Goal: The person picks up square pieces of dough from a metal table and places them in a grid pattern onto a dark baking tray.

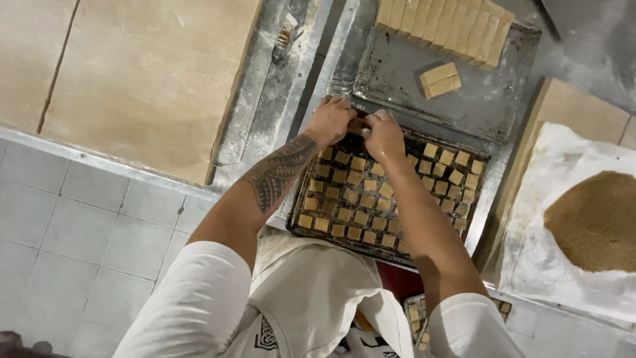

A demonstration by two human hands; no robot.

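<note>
Between the curled fingertips of my left hand point(329, 120) and right hand point(383, 134), at the far edge of the dark baking tray point(299, 229), I see one small tan dough piece point(358, 125) pinched, though the grip is partly hidden. I judge the dough light, soft and easily dented, best held by its side faces. Counts: roughly fifty cut squares point(361, 199) on that tray, two loose blocks point(440, 80) on one grey metal tray point(411, 73), one brown crumb heap point(596, 222).
</note>
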